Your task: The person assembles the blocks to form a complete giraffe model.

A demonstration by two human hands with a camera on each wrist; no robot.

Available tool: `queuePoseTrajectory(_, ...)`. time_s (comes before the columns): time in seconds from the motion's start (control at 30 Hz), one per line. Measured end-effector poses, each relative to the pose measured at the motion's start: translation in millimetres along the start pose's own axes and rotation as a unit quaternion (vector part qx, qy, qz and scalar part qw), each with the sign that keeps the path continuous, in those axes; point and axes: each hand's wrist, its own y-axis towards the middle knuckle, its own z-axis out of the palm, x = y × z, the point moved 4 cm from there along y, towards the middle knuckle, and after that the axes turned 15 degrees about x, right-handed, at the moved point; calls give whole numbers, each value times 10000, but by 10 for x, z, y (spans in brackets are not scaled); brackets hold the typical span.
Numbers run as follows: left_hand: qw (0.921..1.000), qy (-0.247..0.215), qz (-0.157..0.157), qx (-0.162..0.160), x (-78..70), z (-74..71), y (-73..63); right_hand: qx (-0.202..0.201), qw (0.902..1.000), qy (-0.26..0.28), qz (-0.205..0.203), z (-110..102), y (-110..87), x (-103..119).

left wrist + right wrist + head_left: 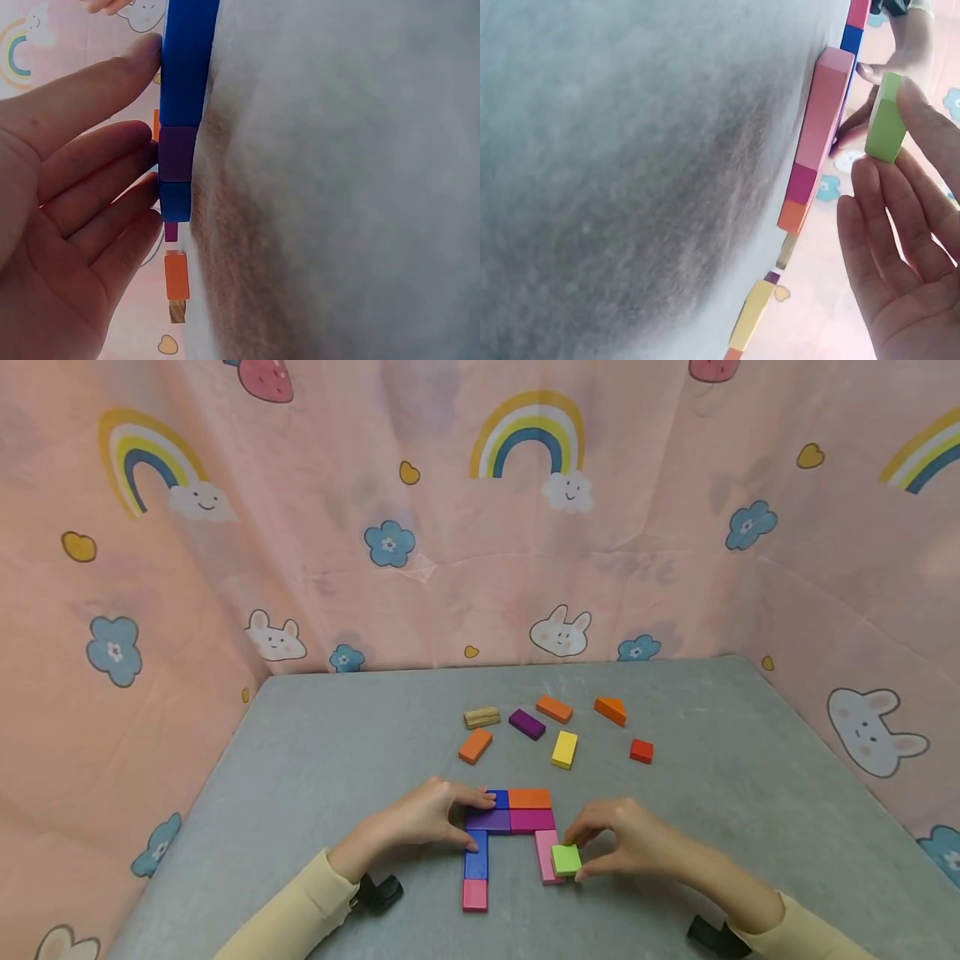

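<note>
Flat coloured blocks lie joined in an arch-like outline on the table. My left hand (427,814) rests its fingertips on the upper blue block (501,799) and purple block (488,821), with the thumb on the long blue block (476,856). Between thumb and fingers, my right hand (630,839) pinches a lime-green block (566,860), held above the table beside the light pink block (546,852). Also in the outline are an orange block (529,799), a magenta block (532,820) and a small pink block (475,896) at the lower left.
Behind the outline lie loose blocks: a wood-patterned one (482,717), a dark purple one (527,724), a yellow one (565,749), a small red one (641,751), an orange triangle (611,710) and two orange bars. A pink patterned curtain (465,585) surrounds the grey table (337,727).
</note>
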Motion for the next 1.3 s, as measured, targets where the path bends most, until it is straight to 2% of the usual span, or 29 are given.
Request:
queuePoseTrajectory(0.13,10000,-46,-26,14,-11,-6,-7,28,9999,10,-117,19,5,33)
queuePoseTrajectory(0.53,10000,-45,-21,10,-7,-4,-15,559,9975,200,-375,139,61,90)
queuePoseTrajectory(0.87,10000,1,-19,-7,-8,-2,-11,786,9962,329,-199,178,93,79)
queuePoseTrajectory(1.3,10000,14,-5,4,-7,-4,-8,896,9946,417,-303,202,99,89)
